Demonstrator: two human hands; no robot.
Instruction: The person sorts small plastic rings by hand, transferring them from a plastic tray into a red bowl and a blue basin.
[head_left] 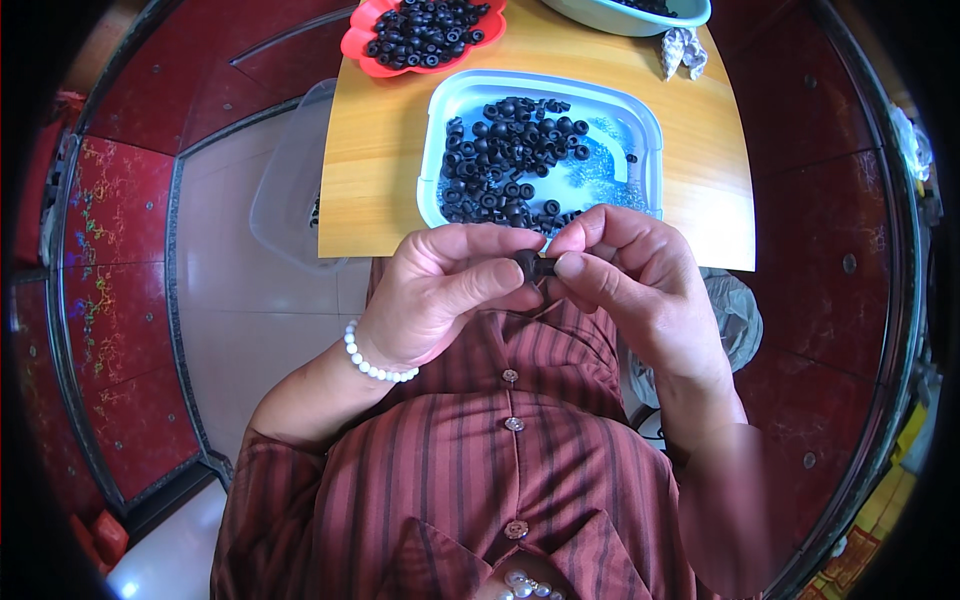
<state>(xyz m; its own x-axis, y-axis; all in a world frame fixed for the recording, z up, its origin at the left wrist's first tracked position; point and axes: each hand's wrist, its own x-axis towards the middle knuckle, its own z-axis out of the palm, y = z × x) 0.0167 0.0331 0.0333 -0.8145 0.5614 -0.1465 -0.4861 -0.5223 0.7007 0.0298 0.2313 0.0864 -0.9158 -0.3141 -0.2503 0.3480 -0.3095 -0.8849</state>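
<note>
**Both hands pinched on one small black ring, just above the tray**

Striped shirt (480,480) fills the bottom of my view, and right above it my two hands meet. Left hand (440,290), bead bracelet (375,362) at the wrist, curls in with thumb and fingertips closed on a small black rubber ring (528,264). Right hand (640,280) pinches the same piece from the other side, thumb pressed flat against it. I hold it close to my chest, I'd judge so I can see the fiddly bit clearly. Just beyond my knuckles sits the pale blue tray (450,110) of loose black rings on the wooden table (370,170), within easy reach. Farther back, a red dish (362,38) holds more rings.
</note>
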